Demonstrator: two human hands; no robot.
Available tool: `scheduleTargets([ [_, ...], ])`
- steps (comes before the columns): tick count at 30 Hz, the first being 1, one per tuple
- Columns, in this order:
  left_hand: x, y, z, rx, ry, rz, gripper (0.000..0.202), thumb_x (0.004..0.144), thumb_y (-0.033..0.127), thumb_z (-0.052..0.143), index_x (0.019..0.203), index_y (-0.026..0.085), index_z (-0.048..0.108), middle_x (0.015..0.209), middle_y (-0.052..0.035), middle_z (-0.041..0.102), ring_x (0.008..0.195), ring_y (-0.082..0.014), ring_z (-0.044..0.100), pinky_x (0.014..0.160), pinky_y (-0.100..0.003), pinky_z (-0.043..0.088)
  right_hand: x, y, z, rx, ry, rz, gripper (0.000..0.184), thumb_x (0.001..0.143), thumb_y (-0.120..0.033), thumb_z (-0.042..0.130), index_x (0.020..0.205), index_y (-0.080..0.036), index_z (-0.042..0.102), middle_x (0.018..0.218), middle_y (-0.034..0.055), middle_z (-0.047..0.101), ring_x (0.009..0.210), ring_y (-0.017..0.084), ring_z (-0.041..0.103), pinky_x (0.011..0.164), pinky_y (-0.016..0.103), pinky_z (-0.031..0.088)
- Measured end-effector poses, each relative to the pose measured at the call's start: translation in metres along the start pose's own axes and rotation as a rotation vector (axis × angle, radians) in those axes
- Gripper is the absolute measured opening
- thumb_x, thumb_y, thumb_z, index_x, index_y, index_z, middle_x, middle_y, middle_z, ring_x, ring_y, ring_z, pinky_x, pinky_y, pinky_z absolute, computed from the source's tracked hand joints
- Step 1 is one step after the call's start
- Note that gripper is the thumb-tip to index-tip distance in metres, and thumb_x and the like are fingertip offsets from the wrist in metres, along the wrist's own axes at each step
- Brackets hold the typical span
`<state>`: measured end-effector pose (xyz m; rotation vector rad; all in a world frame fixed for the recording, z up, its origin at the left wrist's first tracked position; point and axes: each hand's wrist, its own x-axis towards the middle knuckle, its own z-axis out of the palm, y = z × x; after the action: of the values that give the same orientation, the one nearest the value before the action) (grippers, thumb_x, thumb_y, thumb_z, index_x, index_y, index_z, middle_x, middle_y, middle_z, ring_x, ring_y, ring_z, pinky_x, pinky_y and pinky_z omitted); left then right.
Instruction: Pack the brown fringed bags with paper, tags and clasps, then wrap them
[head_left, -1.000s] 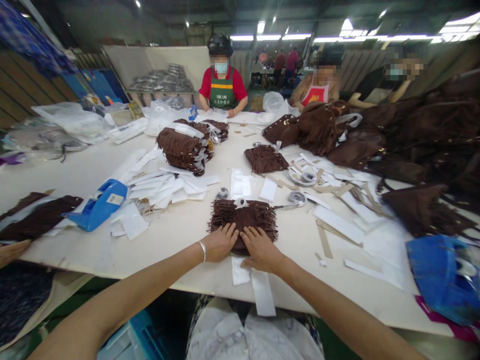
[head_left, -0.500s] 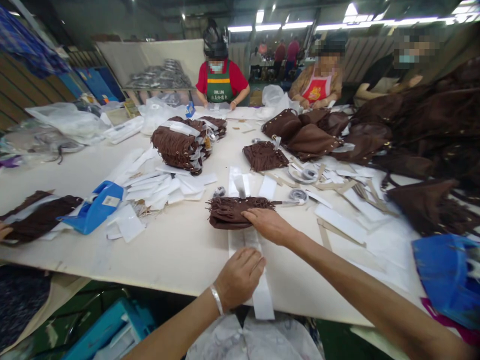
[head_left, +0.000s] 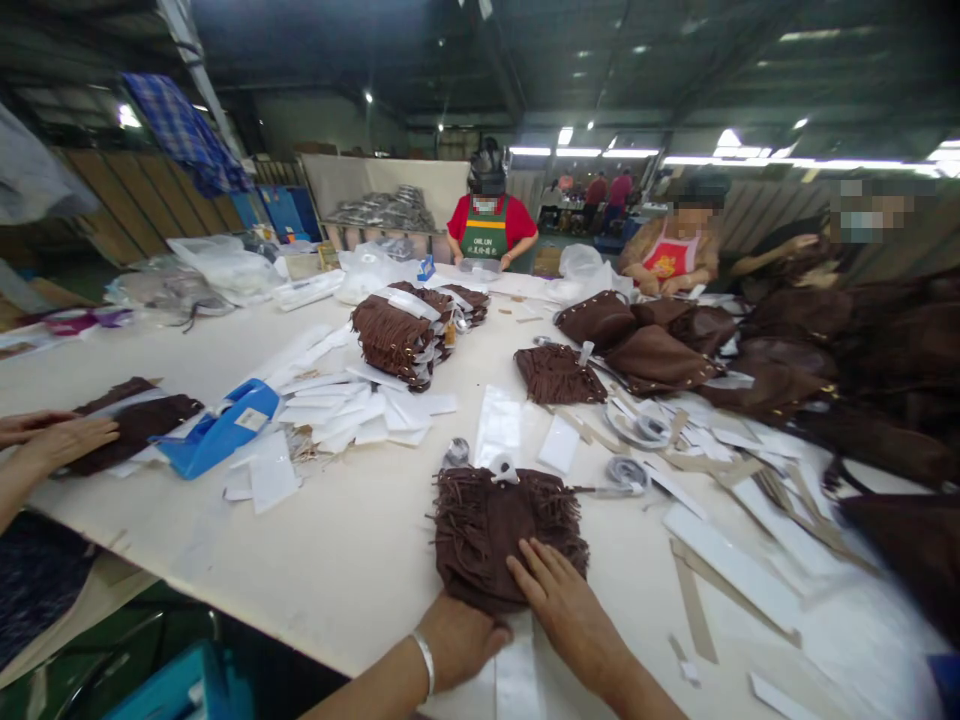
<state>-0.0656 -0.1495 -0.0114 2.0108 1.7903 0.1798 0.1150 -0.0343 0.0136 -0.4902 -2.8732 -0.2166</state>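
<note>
A dark brown fringed bag [head_left: 487,530] lies on the table in front of me, with a white roll of material at its far edge. My right hand [head_left: 566,600] rests on the bag's near right part, fingers stretched out and lying flat. At the near edge is my left hand [head_left: 461,640], with a silver bracelet on the wrist; its thumb points right, while the bag hides the other fingers. A white strip [head_left: 517,670] runs from beneath the bag toward me, and a clear-white sheet [head_left: 498,425] lies beyond it.
Stacked fringed bags [head_left: 394,345], a single folded bag [head_left: 559,375] and a large brown pile [head_left: 885,360] occupy the table. White papers [head_left: 352,410] and a blue tape dispenser [head_left: 221,430] lie left. A co-worker's hands [head_left: 71,440] touch another bag; other people sit opposite.
The bag is now spread toward me and looks larger. My left hand has gone from the white strip to the bag's near edge; my right hand lies flatter on it. The view has tilted up.
</note>
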Motion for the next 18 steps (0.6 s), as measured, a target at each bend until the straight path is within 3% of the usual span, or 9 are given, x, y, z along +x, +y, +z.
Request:
scheduleTargets([
  [2,0.002,-0.002,0.0,-0.021,0.034,0.003,0.044,0.095,0.045,0.042,0.124,0.02,0.063,0.125,-0.0104,0.065,0.116,-0.0294,0.06,0.105,-0.046,0.04,0.0,0.001,0.001,-0.026,0.019,-0.015,0.067,0.077,0.0,0.05,0.14,-0.02,0.047,0.142,0.0137,0.05,0.129,0.027,0.049,0.106,0.042,0.043],
  [6,0.01,-0.006,-0.008,-0.063,0.121,0.104,0.052,0.096,0.045,0.042,0.144,0.027,0.04,0.148,-0.0055,0.044,0.134,-0.0263,0.043,0.115,-0.045,0.028,0.003,0.005,0.004,-0.057,0.068,-0.008,0.069,0.075,0.002,0.047,0.14,-0.022,0.047,0.144,0.0108,0.049,0.131,0.025,0.047,0.106,0.041,0.044],
  [9,0.005,-0.007,-0.009,-0.085,0.096,0.103,0.049,0.095,0.042,0.045,0.141,0.027,0.045,0.14,-0.0071,0.054,0.124,-0.0259,0.053,0.109,-0.043,0.038,-0.001,0.004,0.022,-0.065,0.108,-0.024,0.066,0.075,-0.001,0.047,0.138,-0.022,0.05,0.142,0.0097,0.052,0.129,0.026,0.049,0.102,0.041,0.047],
  [12,-0.023,-0.006,-0.01,-0.06,0.154,0.106,0.041,0.091,0.039,0.053,0.127,0.021,0.059,0.124,-0.0113,0.065,0.111,-0.028,0.062,0.099,-0.042,0.048,-0.006,0.001,0.038,-0.07,0.114,-0.019,0.065,0.076,-0.003,0.048,0.138,-0.022,0.05,0.142,0.01,0.052,0.13,0.026,0.048,0.102,0.041,0.047],
  [15,-0.05,0.001,-0.032,-0.124,0.328,0.173,0.032,0.094,0.03,0.045,0.118,0.023,0.063,0.103,-0.0094,0.072,0.095,-0.0225,0.067,0.086,-0.034,0.054,-0.007,-0.003,0.036,-0.071,0.101,-0.044,0.067,0.076,-0.006,0.051,0.141,-0.023,0.047,0.144,0.0113,0.048,0.132,0.028,0.045,0.103,0.044,0.046],
  [16,-0.052,0.004,-0.044,-0.169,0.385,0.181,0.033,0.096,0.026,0.038,0.119,0.024,0.062,0.097,-0.0082,0.073,0.089,-0.0199,0.068,0.082,-0.032,0.055,-0.006,-0.004,0.032,-0.074,0.08,-0.056,0.069,0.075,-0.007,0.053,0.142,-0.022,0.045,0.146,0.0132,0.045,0.134,0.03,0.042,0.104,0.046,0.044],
  [18,-0.04,0.008,-0.068,-0.218,0.476,0.175,0.039,0.096,0.024,0.033,0.128,0.024,0.055,0.108,-0.0101,0.07,0.098,-0.0193,0.066,0.088,-0.033,0.054,-0.005,-0.006,0.023,-0.065,0.016,-0.098,0.073,0.075,-0.014,0.058,0.146,-0.017,0.04,0.15,0.0182,0.037,0.137,0.035,0.036,0.105,0.051,0.042],
])
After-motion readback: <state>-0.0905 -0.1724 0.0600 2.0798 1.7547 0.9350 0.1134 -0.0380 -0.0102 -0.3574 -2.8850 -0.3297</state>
